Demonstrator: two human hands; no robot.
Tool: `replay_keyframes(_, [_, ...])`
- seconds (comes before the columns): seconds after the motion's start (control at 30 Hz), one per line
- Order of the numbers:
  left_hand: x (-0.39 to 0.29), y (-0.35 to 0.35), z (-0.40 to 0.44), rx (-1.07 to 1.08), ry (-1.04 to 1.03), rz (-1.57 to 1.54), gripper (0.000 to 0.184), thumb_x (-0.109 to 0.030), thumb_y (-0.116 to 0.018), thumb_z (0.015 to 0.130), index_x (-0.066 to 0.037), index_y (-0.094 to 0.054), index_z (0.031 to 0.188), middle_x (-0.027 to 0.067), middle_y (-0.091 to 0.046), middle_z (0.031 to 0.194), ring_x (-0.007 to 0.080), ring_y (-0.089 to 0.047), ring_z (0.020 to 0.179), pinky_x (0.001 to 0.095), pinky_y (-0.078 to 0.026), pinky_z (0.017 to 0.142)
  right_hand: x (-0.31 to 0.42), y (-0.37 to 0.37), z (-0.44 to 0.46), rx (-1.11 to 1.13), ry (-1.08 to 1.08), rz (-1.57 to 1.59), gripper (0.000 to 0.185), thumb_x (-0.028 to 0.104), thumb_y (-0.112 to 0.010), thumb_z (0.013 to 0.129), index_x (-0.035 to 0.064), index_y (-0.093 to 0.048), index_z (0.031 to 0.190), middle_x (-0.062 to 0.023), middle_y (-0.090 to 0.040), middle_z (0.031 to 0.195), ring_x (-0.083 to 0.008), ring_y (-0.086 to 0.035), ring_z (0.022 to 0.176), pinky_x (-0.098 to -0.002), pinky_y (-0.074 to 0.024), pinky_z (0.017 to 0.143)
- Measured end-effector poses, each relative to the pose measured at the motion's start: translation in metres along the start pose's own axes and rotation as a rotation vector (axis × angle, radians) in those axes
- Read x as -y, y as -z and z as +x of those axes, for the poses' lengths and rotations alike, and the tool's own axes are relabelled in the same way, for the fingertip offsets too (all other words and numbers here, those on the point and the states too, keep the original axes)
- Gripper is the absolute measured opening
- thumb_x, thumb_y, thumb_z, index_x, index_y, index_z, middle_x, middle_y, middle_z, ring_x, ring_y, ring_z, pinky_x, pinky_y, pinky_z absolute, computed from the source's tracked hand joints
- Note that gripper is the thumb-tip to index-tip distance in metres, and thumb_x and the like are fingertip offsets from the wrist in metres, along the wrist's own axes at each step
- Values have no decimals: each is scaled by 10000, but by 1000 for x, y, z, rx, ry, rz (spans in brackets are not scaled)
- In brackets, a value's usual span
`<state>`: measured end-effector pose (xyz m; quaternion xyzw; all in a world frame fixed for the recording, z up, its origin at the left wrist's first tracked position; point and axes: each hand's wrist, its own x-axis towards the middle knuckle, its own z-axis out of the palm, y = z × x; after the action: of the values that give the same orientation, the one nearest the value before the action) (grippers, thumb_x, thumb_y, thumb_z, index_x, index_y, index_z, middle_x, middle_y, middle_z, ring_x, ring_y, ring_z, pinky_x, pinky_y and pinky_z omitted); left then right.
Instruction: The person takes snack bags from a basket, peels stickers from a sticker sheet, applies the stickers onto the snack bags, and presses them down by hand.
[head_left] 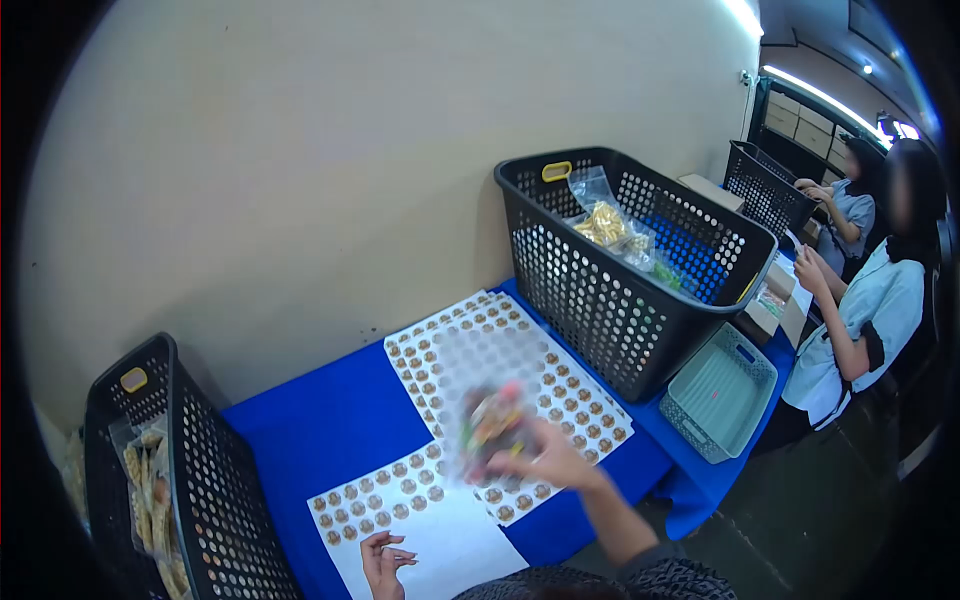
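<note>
My right hand [555, 455] grips a clear plastic bag [490, 430] with colourful contents, pink, green and dark; motion blurs it, so I cannot make out what is inside. The bag is above white sheets of round brown stickers [580, 405], hiding part of them. Lower down, my left hand [383, 567] hovers at the edge of a partly used sticker sheet [455, 545], its fingers loosely bent and apart. Nothing shows between them. Rows of stickers fill the upper part of that sheet, while its lower part is plain white.
A large black perforated basket [590, 290] holding bagged goods [605, 225] stands at the back right. Another black basket [215, 500] with filled bags is at left. A grey-green tray [715, 400] lies at the blue table's [300, 420] right side. Two people [865, 300] work beyond.
</note>
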<state>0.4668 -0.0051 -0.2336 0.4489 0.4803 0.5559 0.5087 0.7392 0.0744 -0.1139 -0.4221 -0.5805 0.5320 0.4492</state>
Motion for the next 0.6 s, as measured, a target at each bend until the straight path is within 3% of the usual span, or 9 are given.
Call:
replay_keyframes(0.03, [1,2,0,6,2,4,352,-228,-455,849,-2,-388,1110,128,-486,985,163,-532,688,301,-481,609,5,22,10,-185,194,-14,452,156,-656,703,25,-456,1087,-53,-560,890,-93,-561,668,-202,-463,529])
replay_keyframes(0.1, [2,6,-1,-1,-18,9,355,-232,-461,846,-3,-392,1108,128,-491,984,164,-535,699,301,-481,619,38,63,19,-553,451,-252,499,226,-606,746,25,-384,1145,-49,-551,882,-119,-559,700,-229,-476,560])
replay_keyframes(0.17, [1,9,-3,10,-53,33,352,-237,-470,841,-3,-407,1096,127,-500,971,171,-542,721,303,-479,635,65,93,21,-626,444,114,603,304,-578,756,28,-290,1208,-95,-489,1036,-191,-556,816,-280,-479,662])
replay_keyframes(0.3, [-22,20,-10,-12,-78,122,285,-207,-484,835,-2,-448,1028,119,-518,935,179,-546,755,293,-459,676,53,127,27,-489,747,306,876,350,-587,735,29,-3,1305,-151,-118,1338,-290,-435,1051,-374,-365,870])
replay_keyframes(0.37, [-53,32,-22,-21,-47,114,218,-153,-490,826,-11,-461,989,92,-527,887,154,-533,731,261,-433,692,45,111,19,-465,731,132,918,399,-607,695,23,-39,1309,-154,-128,1348,-292,-382,1104,-392,-298,919])
replay_keyframes(0.43, [-84,71,-36,91,-7,467,228,-75,-509,798,-14,-446,1009,73,-499,851,119,-492,716,223,-421,683,40,95,12,-425,629,-119,856,402,-589,687,26,-130,1303,-118,-189,1341,-239,-398,1081,-364,-297,914])
replay_keyframes(0.47, [-95,74,-47,-69,-228,426,356,-329,-482,810,-45,-420,605,32,-471,611,87,-412,529,220,-297,422,35,90,12,-436,591,-150,888,442,-602,659,18,-153,1298,-128,-211,1332,-245,-411,1066,-368,-305,907])
replay_keyframes(0.5, [-116,83,-58,-89,-311,347,374,-285,-506,805,-31,-389,558,-10,-394,527,60,-346,488,221,-265,426,27,87,15,-441,553,-177,922,483,-614,631,11,-177,1292,-138,-234,1322,-251,-425,1052,-373,-313,899])
replay_keyframes(0.6, [-169,101,-78,-292,-656,342,534,-439,-441,798,-35,-336,464,18,-313,403,105,-258,350,256,-169,340,-3,77,18,-363,531,-173,689,347,-600,699,12,-310,1227,-128,-375,1224,-192,-469,954,-318,-365,827])
